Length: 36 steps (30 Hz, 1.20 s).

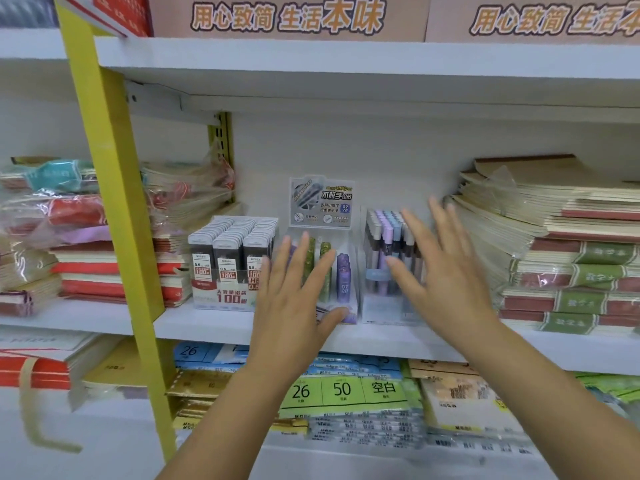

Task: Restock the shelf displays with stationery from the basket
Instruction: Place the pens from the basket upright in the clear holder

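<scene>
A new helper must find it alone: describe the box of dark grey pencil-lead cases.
Start at the yellow upright post on the left; the white middle shelf runs right from it. First display past the post is the white cardboard box of dark grey lead cases. Unlike the clear stand of green and purple tubes beside it, it holds three grey rows and bears a red 100.
</scene>
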Each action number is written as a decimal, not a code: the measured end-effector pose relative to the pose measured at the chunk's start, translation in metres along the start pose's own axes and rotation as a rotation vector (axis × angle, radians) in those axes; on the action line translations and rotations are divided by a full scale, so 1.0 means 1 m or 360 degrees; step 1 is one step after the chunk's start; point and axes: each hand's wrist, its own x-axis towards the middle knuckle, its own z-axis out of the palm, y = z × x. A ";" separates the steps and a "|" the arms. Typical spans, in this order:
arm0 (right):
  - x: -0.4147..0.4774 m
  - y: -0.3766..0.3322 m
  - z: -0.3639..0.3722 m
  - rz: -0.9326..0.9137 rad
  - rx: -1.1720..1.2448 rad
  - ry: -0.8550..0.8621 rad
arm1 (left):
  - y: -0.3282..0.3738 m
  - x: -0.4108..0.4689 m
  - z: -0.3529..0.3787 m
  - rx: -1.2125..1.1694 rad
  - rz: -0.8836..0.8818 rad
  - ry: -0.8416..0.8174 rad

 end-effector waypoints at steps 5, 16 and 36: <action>0.033 0.003 -0.007 -0.0072 -0.0101 -0.0353 | -0.005 0.025 0.001 0.0060 0.0127 -0.0323; 0.033 -0.014 -0.011 -0.0038 -0.0154 -0.0262 | -0.014 0.029 -0.016 -0.0079 0.0211 -0.0323; 0.045 -0.124 0.061 -0.0305 0.0074 -0.0679 | -0.112 0.027 -0.073 0.0004 -0.0091 -0.0085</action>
